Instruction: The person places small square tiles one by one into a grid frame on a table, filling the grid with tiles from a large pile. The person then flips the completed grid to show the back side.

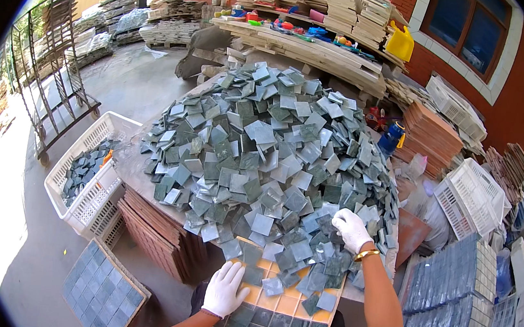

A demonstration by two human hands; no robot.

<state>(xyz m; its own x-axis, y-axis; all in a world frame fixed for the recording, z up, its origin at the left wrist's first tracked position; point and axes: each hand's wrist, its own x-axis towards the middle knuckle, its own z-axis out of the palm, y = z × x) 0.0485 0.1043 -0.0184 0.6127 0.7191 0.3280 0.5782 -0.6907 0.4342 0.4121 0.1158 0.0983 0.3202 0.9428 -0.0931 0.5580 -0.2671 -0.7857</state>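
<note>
A grid tray (286,304) with a yellow-orange base leans toward me. Dark green square tiles fill its near rows, and loose tiles lie scattered over its far part. On the tray's left side rests my left hand (225,290) in a white glove, fingers stretched out flat beside a grey-green tile (253,274). My right hand (351,230), also gloved, is at the near right slope of a big heap of square stone tiles (271,135). Its fingers are bent down onto the tiles; whatever is between them is hidden.
At the left stand a white plastic crate (87,198) of tiles, a stack of reddish boards (154,232) and a finished tile sheet (104,288). Wrapped tile sheets (443,307) and another white crate (472,199) are at the right. A metal rack cart (53,69) stands far left.
</note>
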